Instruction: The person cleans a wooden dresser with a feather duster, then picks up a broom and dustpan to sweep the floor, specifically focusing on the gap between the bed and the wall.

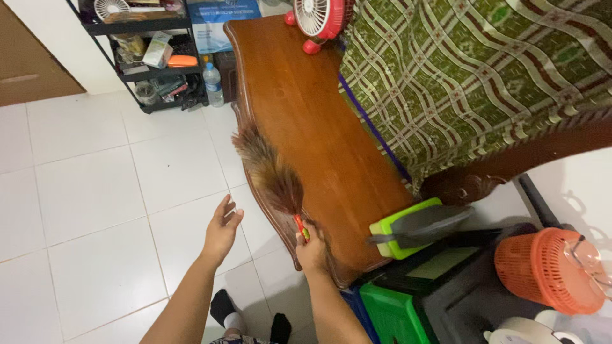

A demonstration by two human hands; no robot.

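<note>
Your right hand (312,250) wraps the duster (271,175) handle, so you see only a short red and yellow bit of it above the fist. The feathers blur toward the bench's (319,127) left edge. The fan (320,19) at the bench's far end is cut by the top edge. The orange basket (542,271) runs off the right edge. The shelf (146,57) items are too small to tell.

I counted one feather duster (271,175), two fans (319,18) (111,7), one water bottle (213,85), one orange basket (542,271), one table (319,127).
</note>
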